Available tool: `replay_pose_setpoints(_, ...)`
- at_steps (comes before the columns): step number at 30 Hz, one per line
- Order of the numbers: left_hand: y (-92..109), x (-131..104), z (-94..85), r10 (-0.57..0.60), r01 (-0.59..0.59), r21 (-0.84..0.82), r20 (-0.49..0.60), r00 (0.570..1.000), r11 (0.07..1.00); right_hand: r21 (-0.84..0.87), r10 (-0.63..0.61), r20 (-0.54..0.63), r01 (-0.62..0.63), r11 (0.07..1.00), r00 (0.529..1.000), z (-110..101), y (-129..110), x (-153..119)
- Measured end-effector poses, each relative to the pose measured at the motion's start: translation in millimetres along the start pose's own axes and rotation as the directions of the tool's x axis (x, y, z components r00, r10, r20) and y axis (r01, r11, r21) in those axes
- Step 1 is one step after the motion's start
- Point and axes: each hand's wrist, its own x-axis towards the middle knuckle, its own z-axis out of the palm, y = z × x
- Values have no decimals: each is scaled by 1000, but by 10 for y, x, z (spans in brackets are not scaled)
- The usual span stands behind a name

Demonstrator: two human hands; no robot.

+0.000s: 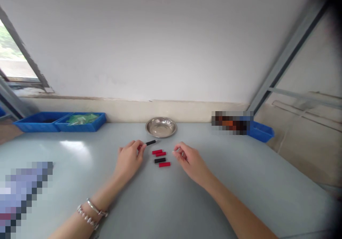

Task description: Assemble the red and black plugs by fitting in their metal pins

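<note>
Between the thumb and fingertips of my left hand point(130, 157) is a slim black sleeve point(151, 143) with a thin metal tip, pointing right. It is held just in front of a round, shallow steel dish point(161, 136). On the table nearby lie several similar pieces: two red sleeves point(160, 154) side by side, a black sleeve point(160, 160), and another red sleeve point(164, 164) nearest me. To the right of these, my right hand point(192, 162) has loosely curled fingers, with a small gap between thumb and forefinger. Nothing shows in it.
Two blue trays point(77, 128) stand at the back left, one with a green plastic bag point(82, 119). Another blue tray point(260, 131) sits at the back right beside a pixelated patch. Grey metal posts point(288, 59) and a wall bound the grey table point(165, 207).
</note>
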Motion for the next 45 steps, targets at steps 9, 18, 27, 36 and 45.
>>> replay_pose_setpoints(9,-15,-5,44,-83,73,131,70,994,989,-98,-47,20,49,994,999,-6,-34,-16)
replay_pose_setpoints(18,-16,-15,72,-27,12,112,133,991,994,-343,80,-60,-96,935,995,-24,54,14)
replay_pose_setpoints(27,-33,-32,101,1,-12,80,133,991,997,-598,272,-87,-269,755,958,-19,78,13)
replay_pose_setpoints(36,13,-47,87,37,-43,58,101,994,997,-677,305,-45,-254,691,951,-33,143,10)
replay_pose_setpoints(45,81,-96,62,55,-57,22,73,996,998,-689,320,-44,-260,676,946,-31,160,19)
